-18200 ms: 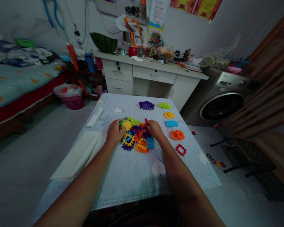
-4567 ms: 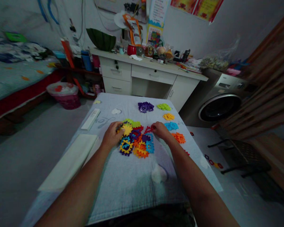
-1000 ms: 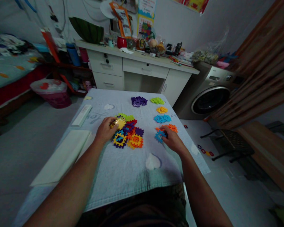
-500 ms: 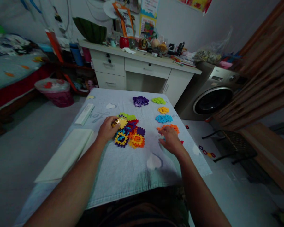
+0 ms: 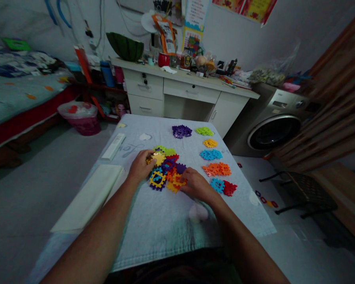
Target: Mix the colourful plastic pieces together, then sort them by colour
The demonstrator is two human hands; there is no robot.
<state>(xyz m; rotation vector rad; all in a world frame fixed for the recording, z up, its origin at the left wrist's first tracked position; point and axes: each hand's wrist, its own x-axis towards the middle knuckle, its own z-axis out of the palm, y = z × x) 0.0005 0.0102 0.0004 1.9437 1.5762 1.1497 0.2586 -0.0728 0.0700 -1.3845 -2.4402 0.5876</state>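
Note:
My left hand (image 5: 141, 165) is closed on yellow interlocking plastic tiles (image 5: 157, 158) with toothed edges, held at the upper left of a mixed-colour pile. My right hand (image 5: 196, 183) reaches into the right side of that pile, its fingertips closed at an orange interlocking tile (image 5: 178, 180). Between and below the hands lie a yellow square frame tile (image 5: 157, 179), a purple tile (image 5: 180, 168) and red pieces. Lime green tiles (image 5: 169, 151) show behind the left hand's tiles. The right fingers partly cover the orange tile.
Sorted heaps line the cloth's right side: purple (image 5: 182, 131), lime (image 5: 204, 131), yellow-orange (image 5: 210, 143), blue (image 5: 210, 154), orange (image 5: 217, 169), and red tiles (image 5: 230, 188) beside a blue tile (image 5: 217, 184). At left lie a white box (image 5: 114, 146) and a folded pale cloth (image 5: 87, 199).
My right hand has moved left from the orange heap to the mixed pile, uncovering that heap and the blue and red tiles. My left hand stays on the yellow tiles. The view has shifted slightly.

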